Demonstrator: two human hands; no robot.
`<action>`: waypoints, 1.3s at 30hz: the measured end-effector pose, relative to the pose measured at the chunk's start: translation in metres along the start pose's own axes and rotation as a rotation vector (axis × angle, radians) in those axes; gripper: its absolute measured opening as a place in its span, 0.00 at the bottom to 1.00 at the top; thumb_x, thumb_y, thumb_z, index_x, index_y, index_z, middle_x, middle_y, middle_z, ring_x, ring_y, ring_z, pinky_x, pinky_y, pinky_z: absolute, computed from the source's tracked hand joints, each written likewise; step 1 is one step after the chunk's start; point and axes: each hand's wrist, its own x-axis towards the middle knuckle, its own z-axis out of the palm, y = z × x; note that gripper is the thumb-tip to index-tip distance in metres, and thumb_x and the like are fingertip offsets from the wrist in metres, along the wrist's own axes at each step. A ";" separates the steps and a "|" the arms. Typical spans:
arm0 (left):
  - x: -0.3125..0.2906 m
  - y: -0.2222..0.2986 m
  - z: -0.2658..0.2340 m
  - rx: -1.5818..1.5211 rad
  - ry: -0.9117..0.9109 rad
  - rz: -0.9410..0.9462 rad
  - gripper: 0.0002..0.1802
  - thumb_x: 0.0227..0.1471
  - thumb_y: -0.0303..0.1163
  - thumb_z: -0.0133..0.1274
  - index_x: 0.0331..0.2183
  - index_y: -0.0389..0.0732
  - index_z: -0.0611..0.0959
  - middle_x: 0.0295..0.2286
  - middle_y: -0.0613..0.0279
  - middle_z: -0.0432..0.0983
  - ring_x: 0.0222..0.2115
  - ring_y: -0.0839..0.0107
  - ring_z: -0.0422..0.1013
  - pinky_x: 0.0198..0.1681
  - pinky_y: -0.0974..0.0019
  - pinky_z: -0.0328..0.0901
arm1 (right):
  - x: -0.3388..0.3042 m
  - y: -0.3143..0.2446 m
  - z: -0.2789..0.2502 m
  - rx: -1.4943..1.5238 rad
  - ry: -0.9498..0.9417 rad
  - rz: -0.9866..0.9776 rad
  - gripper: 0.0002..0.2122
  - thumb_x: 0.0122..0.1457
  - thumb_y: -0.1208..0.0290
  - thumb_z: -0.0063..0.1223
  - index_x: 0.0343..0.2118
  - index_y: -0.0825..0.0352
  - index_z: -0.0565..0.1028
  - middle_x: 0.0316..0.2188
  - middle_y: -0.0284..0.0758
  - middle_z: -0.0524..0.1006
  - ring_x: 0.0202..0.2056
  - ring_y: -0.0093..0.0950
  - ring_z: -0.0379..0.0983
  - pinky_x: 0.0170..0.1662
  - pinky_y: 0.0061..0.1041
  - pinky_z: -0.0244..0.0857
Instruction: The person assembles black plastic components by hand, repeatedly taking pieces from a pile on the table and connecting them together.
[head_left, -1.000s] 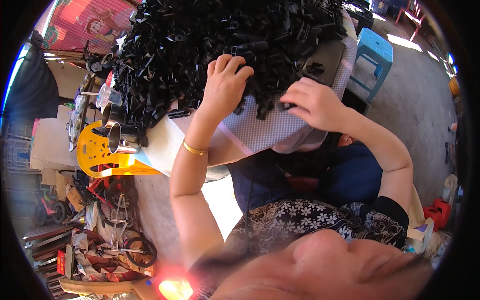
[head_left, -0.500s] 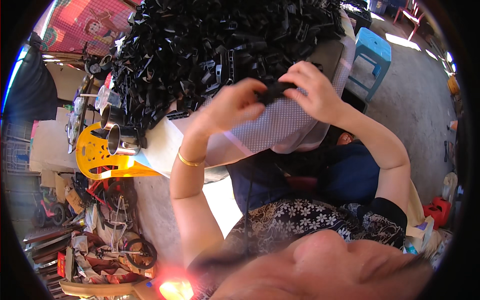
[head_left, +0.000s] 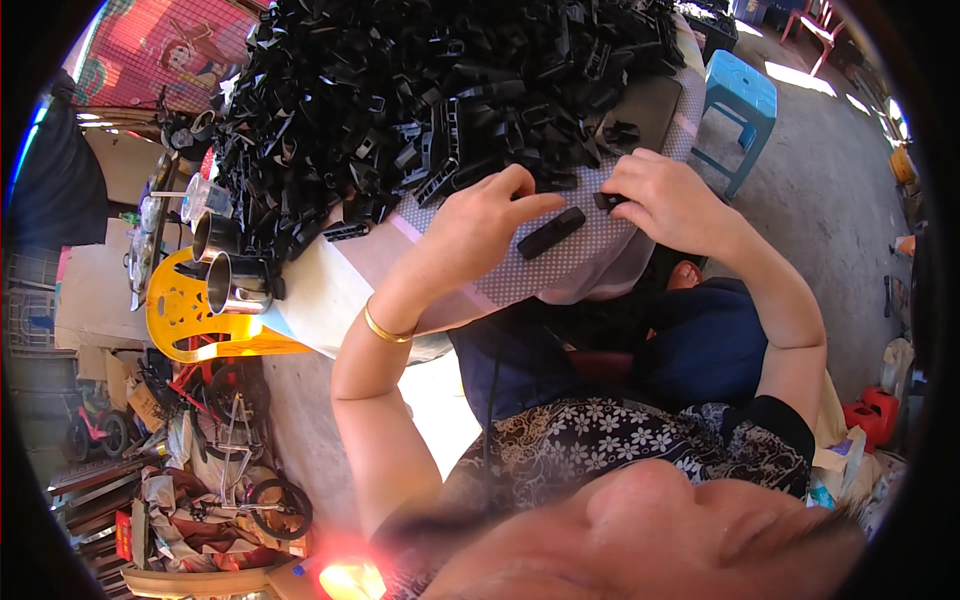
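Cluttered room with a concrete floor (head_left: pixel 830 190); a pile of black plastic parts (head_left: pixel 400 90) lies on a cloth-covered table (head_left: pixel 590 262).
From left: yellow chair (head_left: pixel 177 320) and two metal cups (head_left: pixel 245 290), off the pile's near left corner. Left hand (head_left: pixel 470 225), at the pile's near edge: thumb and forefinger parted, nothing seen in their grip; other fingers partly hidden. Black bar (head_left: pixel 551 233), just nearer the wearer than the pile, over the cloth beside the left thumb. Right hand (head_left: pixel 665 200), off the pile's near right edge: thumb and fingertips pinched on a small black piece (head_left: pixel 606 201). Blue stool (head_left: pixel 742 80) stands right of the pile, apart.
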 end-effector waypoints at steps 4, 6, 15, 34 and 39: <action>-0.004 0.012 -0.004 -0.202 -0.082 -0.189 0.15 0.43 0.27 0.60 0.38 0.41 0.80 0.26 0.57 0.72 0.27 0.58 0.72 0.30 0.63 0.68 | 0.003 -0.007 0.001 0.111 0.142 -0.116 0.11 0.47 0.73 0.59 0.35 0.69 0.77 0.31 0.35 0.73 0.37 0.34 0.68 0.41 0.29 0.65; -0.007 0.015 -0.003 -0.140 -0.123 -0.261 0.16 0.40 0.27 0.62 0.36 0.38 0.80 0.25 0.56 0.73 0.26 0.59 0.72 0.29 0.63 0.67 | 0.007 -0.009 0.009 0.076 0.153 -0.164 0.11 0.46 0.73 0.59 0.35 0.68 0.77 0.30 0.34 0.73 0.36 0.34 0.67 0.40 0.29 0.65; -0.007 0.009 0.012 -0.235 0.000 -0.364 0.13 0.35 0.27 0.65 0.27 0.33 0.81 0.24 0.56 0.73 0.24 0.62 0.71 0.28 0.65 0.66 | 0.012 0.001 0.016 0.026 0.093 -0.242 0.11 0.42 0.73 0.61 0.31 0.69 0.77 0.27 0.35 0.71 0.32 0.33 0.66 0.35 0.29 0.64; 0.007 -0.036 -0.002 0.496 0.462 -0.516 0.16 0.41 0.39 0.64 0.23 0.38 0.79 0.28 0.58 0.70 0.33 0.58 0.68 0.34 0.60 0.66 | 0.011 0.019 -0.013 0.109 0.090 -0.014 0.14 0.48 0.65 0.61 0.35 0.69 0.78 0.31 0.35 0.76 0.38 0.35 0.71 0.42 0.28 0.66; 0.007 -0.042 -0.004 0.422 0.612 -0.324 0.11 0.43 0.30 0.63 0.30 0.36 0.80 0.31 0.58 0.73 0.32 0.65 0.69 0.32 0.65 0.66 | 0.015 0.049 0.007 -0.238 0.347 0.076 0.11 0.50 0.70 0.58 0.37 0.64 0.78 0.37 0.31 0.74 0.40 0.31 0.68 0.42 0.28 0.67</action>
